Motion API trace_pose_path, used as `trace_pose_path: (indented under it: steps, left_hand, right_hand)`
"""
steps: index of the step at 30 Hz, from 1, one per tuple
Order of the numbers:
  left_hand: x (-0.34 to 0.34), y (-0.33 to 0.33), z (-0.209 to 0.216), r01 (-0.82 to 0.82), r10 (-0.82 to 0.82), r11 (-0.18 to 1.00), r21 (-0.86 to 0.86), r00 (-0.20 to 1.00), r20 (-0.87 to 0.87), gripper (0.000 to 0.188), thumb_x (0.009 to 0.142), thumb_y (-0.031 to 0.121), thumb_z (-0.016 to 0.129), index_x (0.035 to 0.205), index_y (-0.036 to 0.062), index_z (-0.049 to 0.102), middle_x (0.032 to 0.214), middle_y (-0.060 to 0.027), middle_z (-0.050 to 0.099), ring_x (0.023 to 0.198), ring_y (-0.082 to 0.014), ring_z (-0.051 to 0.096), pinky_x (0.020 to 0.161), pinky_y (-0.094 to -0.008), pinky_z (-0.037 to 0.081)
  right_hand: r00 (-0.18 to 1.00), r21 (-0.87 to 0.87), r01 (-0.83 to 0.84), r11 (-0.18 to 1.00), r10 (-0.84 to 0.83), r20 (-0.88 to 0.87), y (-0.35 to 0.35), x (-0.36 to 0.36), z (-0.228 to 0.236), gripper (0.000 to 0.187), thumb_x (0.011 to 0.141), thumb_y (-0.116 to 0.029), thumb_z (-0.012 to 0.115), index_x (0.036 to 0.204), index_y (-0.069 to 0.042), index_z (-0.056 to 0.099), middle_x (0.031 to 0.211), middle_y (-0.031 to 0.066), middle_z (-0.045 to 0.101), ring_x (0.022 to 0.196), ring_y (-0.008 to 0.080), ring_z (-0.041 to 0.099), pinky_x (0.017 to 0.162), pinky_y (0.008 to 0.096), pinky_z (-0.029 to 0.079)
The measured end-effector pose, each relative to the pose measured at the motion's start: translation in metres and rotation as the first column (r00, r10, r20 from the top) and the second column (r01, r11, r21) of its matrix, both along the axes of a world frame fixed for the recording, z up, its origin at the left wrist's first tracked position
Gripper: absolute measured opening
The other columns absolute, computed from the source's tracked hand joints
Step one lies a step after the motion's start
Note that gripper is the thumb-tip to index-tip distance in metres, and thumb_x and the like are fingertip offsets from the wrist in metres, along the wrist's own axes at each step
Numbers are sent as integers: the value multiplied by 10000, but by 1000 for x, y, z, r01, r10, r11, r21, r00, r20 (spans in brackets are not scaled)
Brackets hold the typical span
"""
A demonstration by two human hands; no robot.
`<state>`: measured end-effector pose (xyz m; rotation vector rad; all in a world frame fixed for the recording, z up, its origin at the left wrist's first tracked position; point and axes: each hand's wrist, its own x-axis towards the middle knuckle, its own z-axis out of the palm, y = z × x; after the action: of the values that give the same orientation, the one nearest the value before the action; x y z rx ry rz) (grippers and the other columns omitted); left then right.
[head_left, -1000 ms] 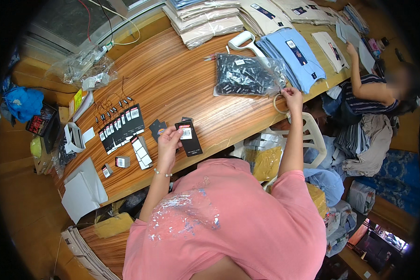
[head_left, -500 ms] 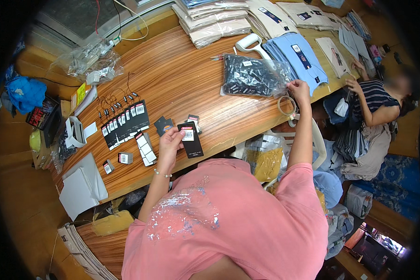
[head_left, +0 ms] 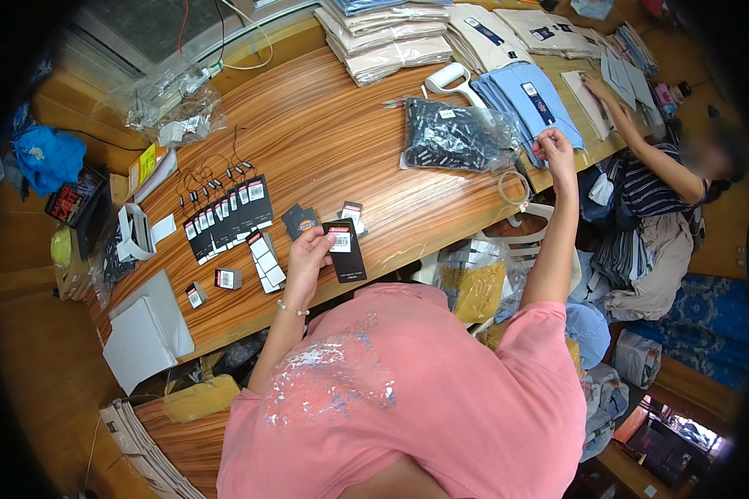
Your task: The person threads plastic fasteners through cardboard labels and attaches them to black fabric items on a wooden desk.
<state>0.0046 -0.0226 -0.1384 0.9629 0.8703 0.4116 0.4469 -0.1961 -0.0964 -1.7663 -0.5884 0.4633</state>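
Near the table's front edge, my left hand (head_left: 310,256) pinches a black hang tag (head_left: 346,259) with a white barcode label. My right hand (head_left: 556,154) is raised over the edge of the folded blue shirts (head_left: 518,90), its fingertips pressed together; what is in them, if anything, is too small to tell. Left of it lies a clear plastic bag (head_left: 448,137) full of small black string fasteners. A fanned row of black hang tags (head_left: 231,218), strings attached, lies on the left. Small dark tags (head_left: 296,219) and a stack of white-labelled tags (head_left: 265,259) sit by my left hand.
Wrapped garments (head_left: 387,58) are piled at the back. A white-handled roller (head_left: 449,76) and a tape roll (head_left: 513,190) flank the bag. White papers (head_left: 146,328) lie front left. On the right, a co-worker in a striped top (head_left: 662,179) reaches onto the table.
My right hand has moved right, off the bag's opening, to above the blue shirts' edge. My left hand still holds the tag. The co-worker's arm has stretched farther over the table.
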Motion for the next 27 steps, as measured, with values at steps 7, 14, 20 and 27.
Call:
trace_pose_path:
  steps: [7,14,20,27]
  left_hand:
    - [25,0,-7,334,-341,921,202,940,2,144,852,118,559,931,-1,544,844,-2,604,748,-53,550,638,-191,435]
    - [189,-14,-39,680,-680,733,26,733,2,111,877,212,524,933,118,541,829,30,549,710,-45,481,558,-190,361]
    - [275,-2,-82,182,-43,791,-585,969,244,142,886,122,471,999,43,503,967,-121,562,880,-295,547,769,-508,466]
    - [258,43,-76,52,-63,881,-471,998,-7,220,893,118,417,1100,71,474,1092,-116,521,1007,-273,504,795,-518,444]
  right_hand:
    - [996,-10,3,1000,-2,88,-2,-15,27,65,835,-107,512,795,-56,517,652,-2,544,592,68,496,546,190,364]
    - [997,22,17,1000,-18,73,1,-25,31,59,820,-98,527,788,-49,533,661,7,554,606,71,509,553,194,378]
    - [998,25,-68,997,68,-1,2,-50,25,57,815,-68,519,783,-21,522,681,23,546,633,92,523,600,213,416]
    - [982,22,-178,984,179,-58,2,-66,27,98,845,-116,546,807,-29,520,696,7,555,654,64,525,631,190,413]
